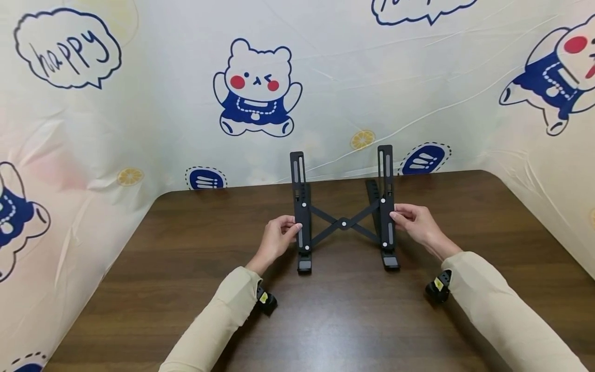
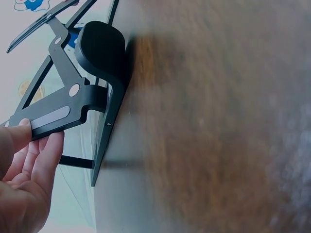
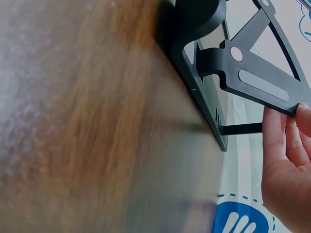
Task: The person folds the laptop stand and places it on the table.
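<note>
A black folding laptop stand (image 1: 344,223) stands unfolded on the wooden table, its two slotted side arms joined by crossed bars with a pivot in the middle. My left hand (image 1: 278,238) pinches the outer edge of the left arm, thumb on top and fingers beneath. On the other side my right hand (image 1: 418,223) pinches the right arm's outer edge in the same way. Both wrist views show the side arm raised at a slant above its base rail, with a rounded front lip (image 2: 101,48) and a grey pad strip (image 3: 263,85).
The brown wooden table (image 1: 353,320) extends around the stand. Behind it hangs a pale curtain (image 1: 176,103) printed with cartoon bears and speech bubbles. Small black cameras are strapped at both wrists, below the beige sleeves (image 1: 506,305).
</note>
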The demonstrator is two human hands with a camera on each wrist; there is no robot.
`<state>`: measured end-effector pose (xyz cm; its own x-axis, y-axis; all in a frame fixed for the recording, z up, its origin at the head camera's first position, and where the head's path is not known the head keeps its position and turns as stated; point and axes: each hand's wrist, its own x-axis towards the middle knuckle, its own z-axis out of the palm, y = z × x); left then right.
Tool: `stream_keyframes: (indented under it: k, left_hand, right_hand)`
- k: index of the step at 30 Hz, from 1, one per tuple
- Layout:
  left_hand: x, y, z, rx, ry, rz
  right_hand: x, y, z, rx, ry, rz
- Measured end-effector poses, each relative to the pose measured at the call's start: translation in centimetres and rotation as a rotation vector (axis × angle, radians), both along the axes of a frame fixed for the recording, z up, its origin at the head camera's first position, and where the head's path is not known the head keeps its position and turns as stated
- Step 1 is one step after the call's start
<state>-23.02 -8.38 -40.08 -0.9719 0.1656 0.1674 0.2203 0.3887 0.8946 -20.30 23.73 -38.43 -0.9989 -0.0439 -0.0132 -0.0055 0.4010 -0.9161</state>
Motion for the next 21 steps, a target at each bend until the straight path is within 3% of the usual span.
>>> stream_keyframes:
  k: [13, 21]
  left_hand:
    - [-0.04, -0.17, 0.30, 0.021, -0.053, 0.010]
    - [-0.20, -0.49, 0.40, 0.003, -0.066, -0.009]
  right_hand:
    - [-0.65, 0.16, 0.34, -0.044, -0.069, 0.055]
    - [-0.88, -0.27, 0.11, -0.076, -0.032, 0.098]
